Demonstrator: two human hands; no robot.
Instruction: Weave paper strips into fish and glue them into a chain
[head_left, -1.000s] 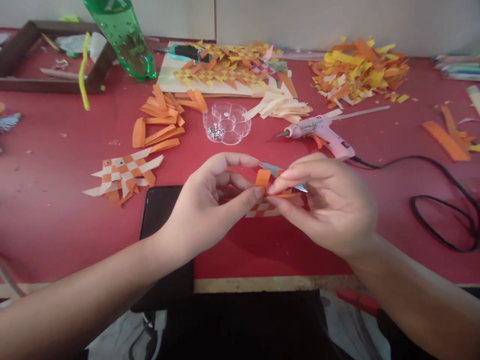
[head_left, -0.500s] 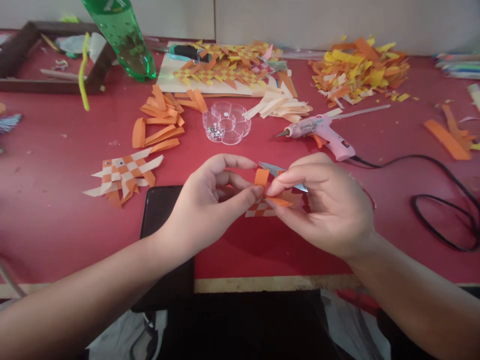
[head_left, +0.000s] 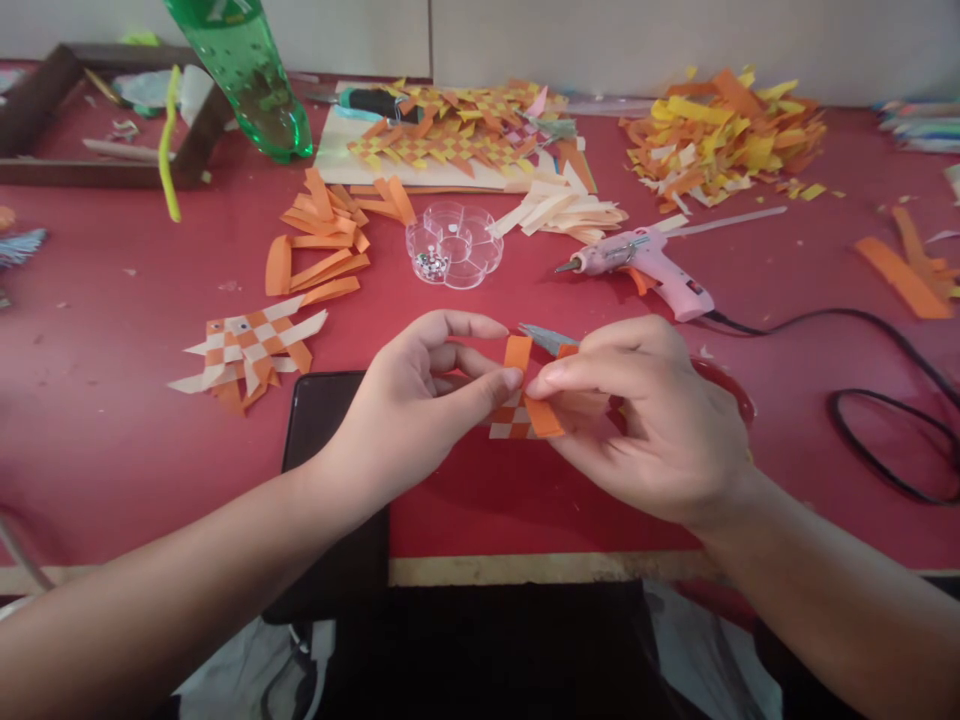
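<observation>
With the left hand (head_left: 431,395) pinching the checkered paper weave (head_left: 514,417) and the right hand (head_left: 652,400) the orange strip (head_left: 517,353) at its twelve o'clock, I'd fear the palmed scissors (head_left: 543,338), at one o'clock, nicking paper if that wrist twists.

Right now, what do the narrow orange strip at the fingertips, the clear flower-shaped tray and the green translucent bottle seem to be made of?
Narrow orange strip: probably paper or thin card, matte; even colour, straight edges.
Clear flower-shaped tray: likely hard plastic, glossy; the red table shows through it.
Green translucent bottle: probably plastic, possibly glass; shiny, with reflections near its base.
</observation>
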